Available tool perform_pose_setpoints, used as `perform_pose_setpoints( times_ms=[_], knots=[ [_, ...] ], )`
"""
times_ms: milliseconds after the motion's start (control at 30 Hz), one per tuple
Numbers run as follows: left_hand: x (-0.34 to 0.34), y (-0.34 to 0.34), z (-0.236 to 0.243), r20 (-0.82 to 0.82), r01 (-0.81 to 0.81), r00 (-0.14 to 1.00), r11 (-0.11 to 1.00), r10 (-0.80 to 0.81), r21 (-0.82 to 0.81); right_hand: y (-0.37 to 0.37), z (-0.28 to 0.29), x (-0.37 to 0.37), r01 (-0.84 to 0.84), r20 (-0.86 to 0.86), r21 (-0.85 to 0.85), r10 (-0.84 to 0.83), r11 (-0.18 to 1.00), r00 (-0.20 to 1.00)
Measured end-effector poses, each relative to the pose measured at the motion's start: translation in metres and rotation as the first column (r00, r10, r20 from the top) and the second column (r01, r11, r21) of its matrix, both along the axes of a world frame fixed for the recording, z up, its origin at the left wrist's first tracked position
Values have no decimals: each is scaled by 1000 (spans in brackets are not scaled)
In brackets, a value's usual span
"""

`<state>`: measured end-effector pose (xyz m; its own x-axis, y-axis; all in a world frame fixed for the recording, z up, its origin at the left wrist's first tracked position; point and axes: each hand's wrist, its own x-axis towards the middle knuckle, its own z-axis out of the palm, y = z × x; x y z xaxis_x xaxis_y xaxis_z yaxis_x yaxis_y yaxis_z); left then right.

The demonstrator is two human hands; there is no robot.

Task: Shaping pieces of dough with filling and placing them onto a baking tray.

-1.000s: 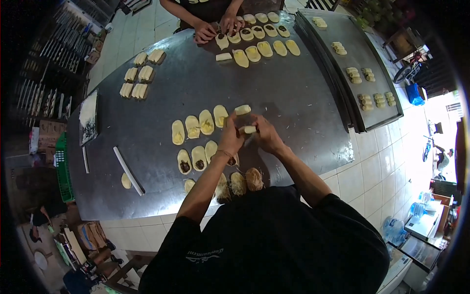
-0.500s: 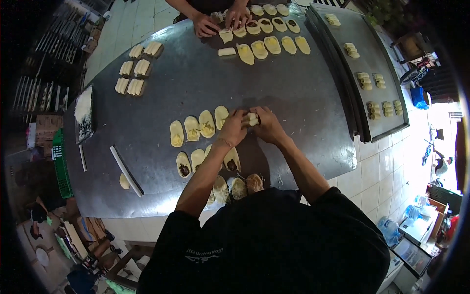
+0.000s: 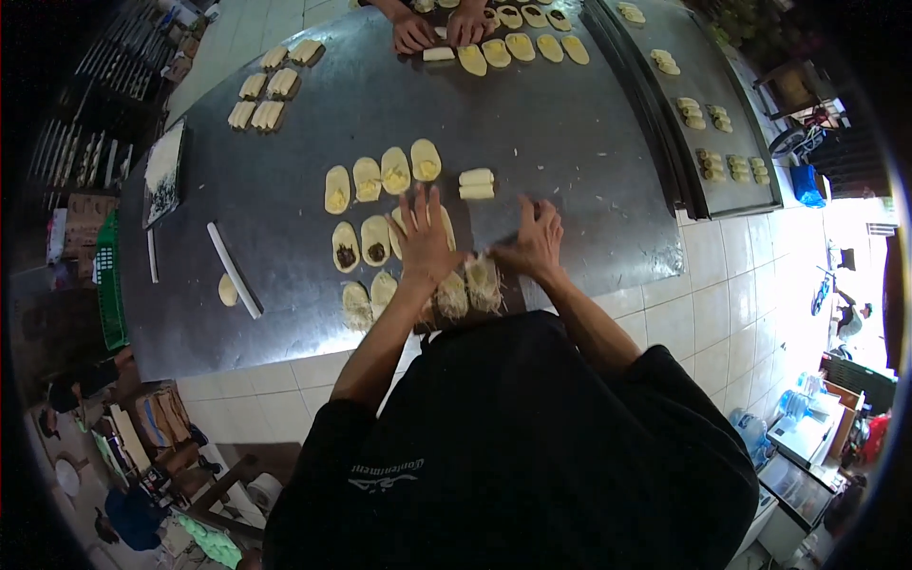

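My left hand (image 3: 425,249) is spread flat above the middle row of dough ovals, hiding part of it. Beside it, my right hand (image 3: 534,244) has its fingers apart, with its thumb side close to a dough oval topped with pale shreds (image 3: 483,285); whether they touch I cannot tell. Two rolled dough pieces (image 3: 476,183) lie side by side just beyond my hands. In the far row, dough ovals (image 3: 395,171) carry a yellow filling. Dark filling sits on a dough oval (image 3: 345,247) in the middle row. Shred-topped ovals (image 3: 357,306) form the nearest row.
A rolling pin (image 3: 234,270) lies left beside a dough disc (image 3: 228,291). A tray of white shreds (image 3: 164,176) stands at the left edge. Dough rolls (image 3: 282,84) sit far left. Across the metal table, another person's hands (image 3: 414,32) work dough. Baking trays (image 3: 703,176) stand right.
The rolled dough that was between my hands now lies on the table. Both hands have come back toward me and parted over the nearer rows. The view has shifted.
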<state>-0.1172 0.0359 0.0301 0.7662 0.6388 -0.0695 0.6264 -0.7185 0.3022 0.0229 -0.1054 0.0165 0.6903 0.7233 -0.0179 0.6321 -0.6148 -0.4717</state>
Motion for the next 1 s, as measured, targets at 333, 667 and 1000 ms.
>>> perform_pose_setpoints(
  times_ms=[333, 667, 1000],
  knots=[
    [-16, -38, -21, 271, 36, 962, 999, -44, 34, 15, -13, 8, 71, -83, 88, -64, 994, 994],
    [-80, -95, -32, 359, 285, 880, 950, -312, 128, -80, -13, -71, -536, 116, 339, 531, 773, 839],
    [-83, -102, -32, 373, 273, 905, 952, -206, -138, -79, -28, -74, -550, -41, 331, 594, 767, 804]
  ],
)
